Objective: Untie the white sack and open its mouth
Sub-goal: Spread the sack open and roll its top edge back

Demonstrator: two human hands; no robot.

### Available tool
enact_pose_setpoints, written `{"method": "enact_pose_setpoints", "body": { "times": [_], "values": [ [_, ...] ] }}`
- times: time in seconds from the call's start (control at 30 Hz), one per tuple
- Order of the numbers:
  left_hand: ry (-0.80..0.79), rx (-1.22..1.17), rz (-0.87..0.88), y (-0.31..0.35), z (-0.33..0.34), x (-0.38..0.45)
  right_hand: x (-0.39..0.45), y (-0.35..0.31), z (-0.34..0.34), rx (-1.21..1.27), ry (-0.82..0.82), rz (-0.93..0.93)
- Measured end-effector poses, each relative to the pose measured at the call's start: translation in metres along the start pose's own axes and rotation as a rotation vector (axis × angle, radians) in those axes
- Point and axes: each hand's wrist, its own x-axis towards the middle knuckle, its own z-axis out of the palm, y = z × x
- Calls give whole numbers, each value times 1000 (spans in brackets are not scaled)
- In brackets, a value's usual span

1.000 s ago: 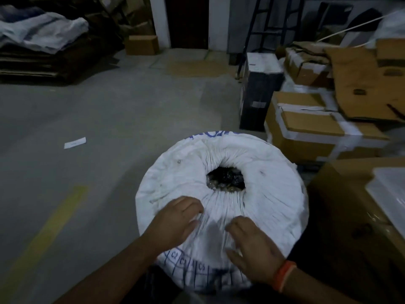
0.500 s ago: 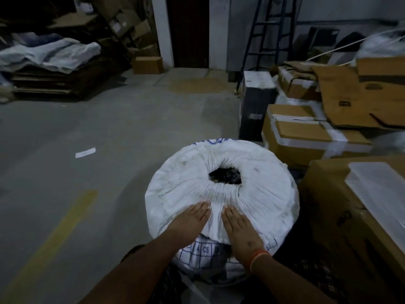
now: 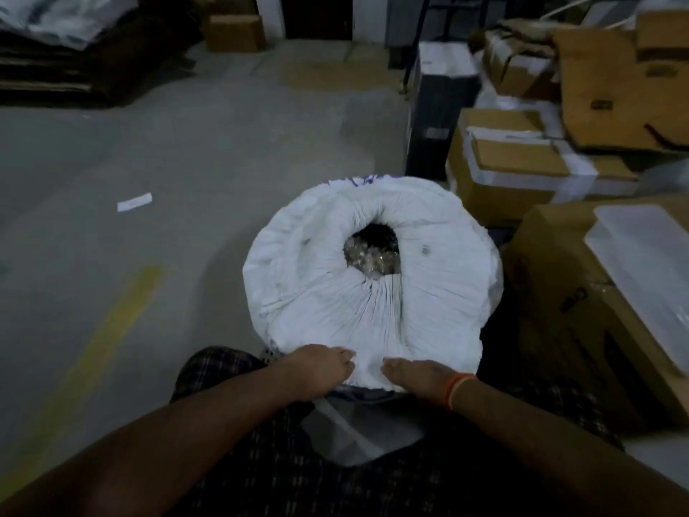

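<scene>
Sack: white sack (image 3: 373, 315) stands upright on the concrete floor (image 3: 186, 162) at frame centre, just beside the cardboard boxes (image 3: 522, 169) at 3 o'clock
Mouth: opening (image 3: 373, 250) is gathered in pleats, part open; small pale pieces show inside; it looks somewhat wider than half a second ago
Left hand: left hand (image 3: 320, 371) sits on the sack's rim at 6 o'clock; it has slid down from the pleated top toward the person; fingers curled together over the edge, gripping the cloth
Right hand: right hand (image 3: 417, 375) lies at the same rim, just beside the left, also drawn back from its earlier place; fingers together, bent over the edge onto the cloth; an orange wristband (image 3: 460, 389) is on the wrist
Tie: none can be made out at the mouth
Floor: paper slip (image 3: 134, 201) at 10 o'clock, yellow line (image 3: 123, 311) at 8 o'clock
</scene>
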Motion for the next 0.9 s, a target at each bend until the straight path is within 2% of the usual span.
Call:
{"method": "enact_pose_setpoints", "body": {
  "times": [0.03, 0.1, 0.2, 0.23, 0.27, 0.33, 0.37, 0.43, 0.47, 0.5, 0.57, 0.7, 0.77, 0.83, 0.9],
  "values": [
    [-20, -23, -35, 1, 5, 2, 3, 1, 2, -48, -57, -7],
    [-33, 42, -36, 2, 5, 1, 6, 1, 9, -14, -35, 56],
    [-173, -7, 27, 3, 1, -3, 2, 4, 7, -96, -120, 13],
    [-116, -86, 32, 1, -6, -3, -1, 8, 2, -76, -112, -3],
    [-24, -208, 5, 1, -16, -4, -5, 11, -7, 46, -63, 27],
    [142, -448, -105, -4, -34, -7, -12, 17, -32, 309, 206, 52],
    [277, -532, -171, -9, -42, -7, -15, 21, -42, 402, 418, 81],
    [651, -636, -344, -22, -55, -3, -20, 38, -56, 532, 822, 183],
    [811, -690, -441, -30, -57, -1, -22, 46, -62, 568, 964, 259],
    [945, -728, -542, -38, -60, 1, -23, 56, -66, 583, 1052, 330],
    [1070, -759, -725, -56, -56, 6, -22, 76, -73, 570, 1132, 443],
    [1068, -712, -926, -88, -42, 16, -17, 112, -74, 583, 1194, 550],
    [1000, -710, -1074, -97, -39, 19, -13, 121, -73, 601, 1185, 670],
    [869, -795, -1270, -111, -26, 22, -10, 131, -68, 661, 1099, 840],
    [816, -1048, -1352, -123, -10, 25, -10, 135, -66, 816, 1058, 862]
  ]
}}
